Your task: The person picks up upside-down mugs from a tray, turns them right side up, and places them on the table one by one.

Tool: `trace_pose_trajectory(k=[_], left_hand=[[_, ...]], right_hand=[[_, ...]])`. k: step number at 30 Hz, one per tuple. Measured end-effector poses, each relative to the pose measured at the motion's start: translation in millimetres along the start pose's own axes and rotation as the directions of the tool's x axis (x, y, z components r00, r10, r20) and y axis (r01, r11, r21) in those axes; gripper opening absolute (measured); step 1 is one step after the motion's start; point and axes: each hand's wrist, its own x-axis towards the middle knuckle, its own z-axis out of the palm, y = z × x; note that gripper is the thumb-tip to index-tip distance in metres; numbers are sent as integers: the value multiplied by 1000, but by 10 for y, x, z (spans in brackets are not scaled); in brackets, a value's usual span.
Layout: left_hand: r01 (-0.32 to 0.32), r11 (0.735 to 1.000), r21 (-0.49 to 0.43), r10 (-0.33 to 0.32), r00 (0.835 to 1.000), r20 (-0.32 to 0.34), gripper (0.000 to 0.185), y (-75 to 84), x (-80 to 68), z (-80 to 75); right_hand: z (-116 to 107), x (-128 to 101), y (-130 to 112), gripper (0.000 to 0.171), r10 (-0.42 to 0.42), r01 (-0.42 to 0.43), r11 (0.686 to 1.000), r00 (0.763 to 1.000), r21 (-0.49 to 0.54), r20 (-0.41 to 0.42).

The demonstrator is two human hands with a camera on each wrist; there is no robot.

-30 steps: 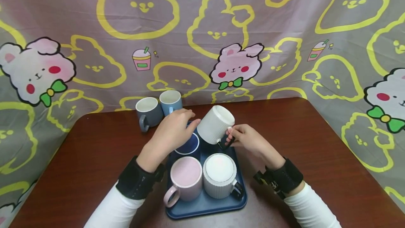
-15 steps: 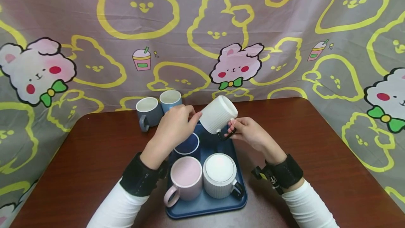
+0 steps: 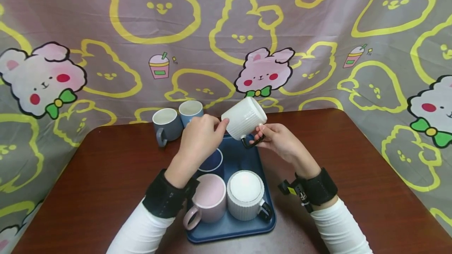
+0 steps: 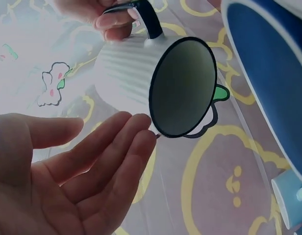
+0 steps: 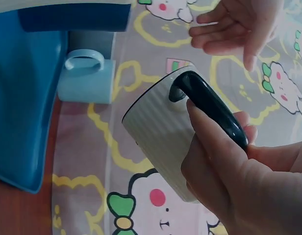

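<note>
A white ribbed mug (image 3: pixel 243 120) with a black handle (image 5: pixel 212 105) is held tilted above the far part of the blue tray (image 3: pixel 243 156). My right hand (image 3: pixel 282 141) grips it by that handle, thumb and fingers wrapped on it. Its base points up to the right; in the left wrist view its black-rimmed mouth (image 4: pixel 183 88) shows. My left hand (image 3: pixel 200 134) is beside the mouth end, fingers (image 4: pixel 109 147) extended and fingertips close to the rim. Below, a pink mug (image 3: pixel 210 209), another ribbed white mug (image 3: pixel 244 209) and a dark blue mug (image 3: pixel 213 162), partly hidden, stand on the tray.
On the brown table (image 3: pixel 106 179), behind and left of the tray, stand a grey mug (image 3: pixel 169 128) and a light blue mug (image 3: pixel 192 117), partly covered by my left hand. A patterned cloth (image 3: pixel 212 19) hangs along the table's back and sides.
My right hand has lifted the white mug away from the tray, tipping it further so its mouth turns left. My left hand has moved slightly up and right alongside it.
</note>
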Motion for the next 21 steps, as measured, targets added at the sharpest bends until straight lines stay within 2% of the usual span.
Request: trace_pose_trajectory(k=[16, 21], left_hand=[[29, 997, -72, -30, 1000, -7, 38, 185, 16, 101], [30, 996, -87, -31, 999, -6, 44, 219, 16, 137]], right_hand=[[16, 16, -130, 21, -62, 62, 994, 998, 88, 1], [49, 26, -165, 17, -71, 69, 988, 997, 138, 8]])
